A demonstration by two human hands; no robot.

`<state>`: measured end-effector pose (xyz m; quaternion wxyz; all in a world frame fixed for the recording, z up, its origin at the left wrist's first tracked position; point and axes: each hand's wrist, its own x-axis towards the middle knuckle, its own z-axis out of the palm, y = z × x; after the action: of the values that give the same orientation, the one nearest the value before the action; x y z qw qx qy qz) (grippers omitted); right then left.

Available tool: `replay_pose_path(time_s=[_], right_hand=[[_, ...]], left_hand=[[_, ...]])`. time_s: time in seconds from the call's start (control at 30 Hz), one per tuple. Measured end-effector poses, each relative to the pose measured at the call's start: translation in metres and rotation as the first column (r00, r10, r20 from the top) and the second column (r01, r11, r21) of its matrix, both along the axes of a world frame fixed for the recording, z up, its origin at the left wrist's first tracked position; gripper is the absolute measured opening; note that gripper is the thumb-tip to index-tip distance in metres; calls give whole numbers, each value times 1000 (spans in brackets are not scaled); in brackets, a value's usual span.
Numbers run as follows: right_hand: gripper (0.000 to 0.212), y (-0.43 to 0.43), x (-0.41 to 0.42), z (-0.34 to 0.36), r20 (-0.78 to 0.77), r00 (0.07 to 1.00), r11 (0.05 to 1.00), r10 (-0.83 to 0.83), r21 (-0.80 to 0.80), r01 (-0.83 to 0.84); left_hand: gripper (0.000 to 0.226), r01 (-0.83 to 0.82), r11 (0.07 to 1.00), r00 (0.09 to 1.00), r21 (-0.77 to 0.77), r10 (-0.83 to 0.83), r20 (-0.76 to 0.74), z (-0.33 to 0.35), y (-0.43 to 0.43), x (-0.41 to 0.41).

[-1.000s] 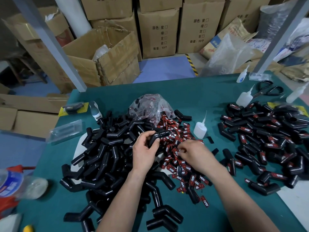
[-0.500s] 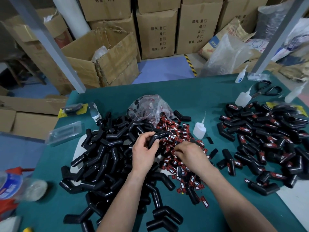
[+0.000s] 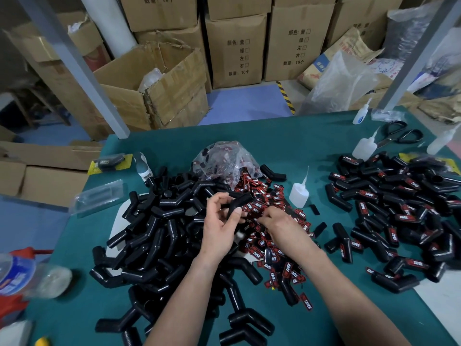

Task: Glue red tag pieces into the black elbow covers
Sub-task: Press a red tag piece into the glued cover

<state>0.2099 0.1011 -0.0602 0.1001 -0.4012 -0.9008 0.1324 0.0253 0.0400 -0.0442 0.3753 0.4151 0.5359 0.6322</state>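
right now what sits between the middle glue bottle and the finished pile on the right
In the head view, bare green table, apart from one small black strip near the glue bottle.

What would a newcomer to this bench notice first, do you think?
First, the heap of plain black elbow covers on the left of the green table and the tagged covers heaped on the right. Between them, red tags lie scattered; the left hand holds one cover above them while the right hand reaches into the tags.

Black elbow covers [image 3: 159, 236], red tags [image 3: 277, 196], green table [image 3: 294, 146]
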Motion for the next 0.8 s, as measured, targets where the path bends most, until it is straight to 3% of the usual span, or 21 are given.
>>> replay_pose_path(time_s=[0.13, 0.23, 0.37, 0.5, 0.6, 0.73, 0.8], right_hand=[[26, 8, 3, 3, -105, 980, 978, -166, -146, 150], [19, 8, 5, 6, -212, 957, 958, -197, -250, 141], [14, 3, 4, 16, -462, 831, 947, -310, -222, 231], [11, 0, 3, 21, -646, 717, 965, -263, -160, 209], [11, 0, 1, 18, -684, 679, 963, -268, -176, 203], [9, 0, -1, 12, -643, 741, 980, -194, -100, 170], [15, -5, -5, 11, -672, 722, 987, -162, -97, 132]], left_hand=[[37, 9, 1000, 1000, -18, -9, -1, -1, -1, -1], [38, 22, 999, 1000, -48, -22, -10, -1, -1, -1], [37, 14, 998, 1000, -65, -13, 18, -1, -1, -2], [28, -29, 997, 997, -78, 34, 63, -3, 0, -4], [27, -45, 996, 991, -72, 53, 127, -2, 1, -3], [23, 3, 998, 968, -68, 15, 252, -3, 4, -1], [20, 55, 995, 941, -83, -24, 336, -2, 5, -1]])
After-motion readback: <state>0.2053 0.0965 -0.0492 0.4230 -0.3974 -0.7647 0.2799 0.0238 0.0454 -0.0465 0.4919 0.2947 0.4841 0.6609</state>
